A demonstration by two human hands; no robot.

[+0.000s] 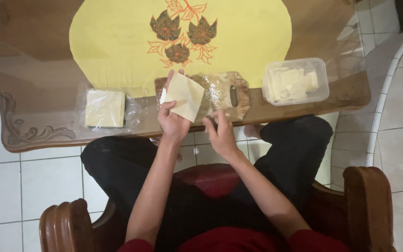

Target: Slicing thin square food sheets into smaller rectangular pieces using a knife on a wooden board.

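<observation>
Roughly by size, then: wide glass-topped table (43, 84), yellow floral mat (117, 42) beneath the glass, clear plastic tub (296, 80) of cut sheets at right, bagged stack of square wrappers (104, 108) at left, floured wooden board (232, 95) at the near edge. Above the board, one pale square wrapper (184, 95), held up off the surface by the left hand (172, 122), pinched at its lower edge between thumb and fingers. Just beside it, right hand (220, 133), fingers loosely curled, holding nothing, apart from the sheet. Best handled lightly: keep the pinch on the margin only, sheet flat and unstretched, fingertips dusted against sticking.
</observation>
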